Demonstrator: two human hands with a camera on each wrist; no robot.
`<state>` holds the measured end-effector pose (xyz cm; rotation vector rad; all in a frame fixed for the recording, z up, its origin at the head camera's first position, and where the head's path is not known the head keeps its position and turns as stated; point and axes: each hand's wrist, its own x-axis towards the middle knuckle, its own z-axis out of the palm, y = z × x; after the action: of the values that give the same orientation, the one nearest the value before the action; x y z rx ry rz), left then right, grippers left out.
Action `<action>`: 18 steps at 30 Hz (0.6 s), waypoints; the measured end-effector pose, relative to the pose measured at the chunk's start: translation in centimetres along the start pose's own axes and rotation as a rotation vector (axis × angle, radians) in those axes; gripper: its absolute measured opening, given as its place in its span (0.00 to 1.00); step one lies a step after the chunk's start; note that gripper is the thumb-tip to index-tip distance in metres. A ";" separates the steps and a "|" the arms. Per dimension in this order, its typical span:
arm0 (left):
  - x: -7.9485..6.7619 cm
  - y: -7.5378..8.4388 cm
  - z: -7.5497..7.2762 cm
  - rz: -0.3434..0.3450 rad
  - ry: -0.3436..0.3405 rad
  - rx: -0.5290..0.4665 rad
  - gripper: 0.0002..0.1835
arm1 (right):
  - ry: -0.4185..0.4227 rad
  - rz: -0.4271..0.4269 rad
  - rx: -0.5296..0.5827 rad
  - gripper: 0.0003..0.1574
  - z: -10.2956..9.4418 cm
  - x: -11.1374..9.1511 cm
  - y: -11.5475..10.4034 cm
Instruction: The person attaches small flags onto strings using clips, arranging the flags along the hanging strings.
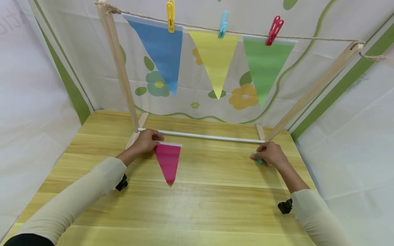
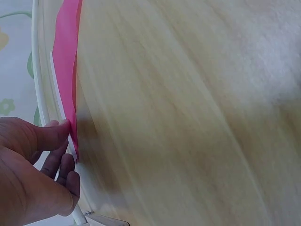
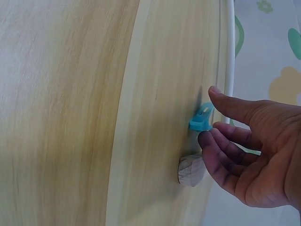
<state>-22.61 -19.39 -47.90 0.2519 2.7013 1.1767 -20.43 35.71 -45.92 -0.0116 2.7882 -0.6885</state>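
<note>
My left hand (image 1: 147,140) pinches the white top edge of a pink triangular pennant (image 1: 168,160) at its left corner, thumb in front. The pennant hangs point-down close over the table; in the left wrist view the pink pennant (image 2: 67,61) stretches away from the thumb. At the right, my right hand (image 1: 272,153) has its thumb and curled fingers around a light-blue clothespin (image 3: 202,117), low by the tabletop. Most of that clothespin hides behind the fingers in the head view.
Blue (image 1: 166,48), yellow (image 1: 215,54) and green pennants (image 1: 267,61) hang from a twine line (image 1: 320,38) under yellow, blue and red clothespins. Wooden posts (image 1: 118,65) stand at both sides, joined low by a white rod (image 1: 203,136). Patterned cloth hangs behind the wooden table (image 1: 197,212).
</note>
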 end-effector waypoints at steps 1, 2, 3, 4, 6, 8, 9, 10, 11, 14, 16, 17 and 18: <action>0.0 0.0 0.0 0.003 0.003 0.001 0.11 | 0.002 -0.001 -0.005 0.36 0.1 0.1 0.0; 0.0 -0.1 0.0 0.005 0.009 0.003 0.10 | 0.001 -0.002 -0.010 0.37 0.1 0.1 -0.1; 0.0 -0.1 0.0 0.008 0.015 0.006 0.10 | 0.001 -0.005 -0.012 0.38 0.2 0.1 -0.1; 0.1 -0.2 0.1 0.010 0.020 0.011 0.09 | 0.002 -0.004 -0.013 0.39 0.3 0.1 -0.1; 0.2 -0.3 0.3 0.011 0.029 0.022 0.09 | 0.003 -0.002 -0.011 0.39 0.4 0.1 -0.1; 0.2 -0.3 0.4 0.011 0.032 0.035 0.10 | 0.005 -0.007 -0.012 0.38 0.6 0.1 0.0; 0.2 -0.3 0.5 0.008 0.031 0.039 0.10 | 0.007 -0.010 -0.012 0.38 0.7 0.1 0.0; 0.2 -0.3 0.5 0.005 0.030 0.040 0.10 | 0.007 -0.011 -0.011 0.37 0.7 0.1 0.0; 0.1 -0.3 0.5 0.002 0.030 0.044 0.10 | 0.009 -0.013 -0.011 0.37 0.8 0.1 0.0; 0.0 -0.3 0.4 0.008 0.033 0.048 0.09 | 0.021 -0.016 -0.014 0.34 0.9 0.3 -0.1; 0.3 -0.8 0.5 0.022 0.044 0.047 0.07 | 0.027 -0.017 -0.012 0.33 1.0 0.4 -0.2; 0.6 -1.3 0.7 0.034 0.051 0.047 0.06 | 0.029 -0.015 -0.010 0.32 1.0 0.4 -0.3; 0.7 -1.5 0.8 0.045 0.050 0.034 0.05 | 0.029 -0.013 -0.009 0.31 1.0 0.4 -0.4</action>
<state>-23.22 -19.66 -49.57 0.2926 2.7746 1.1656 -20.58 34.86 -46.70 -0.0223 2.8212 -0.6839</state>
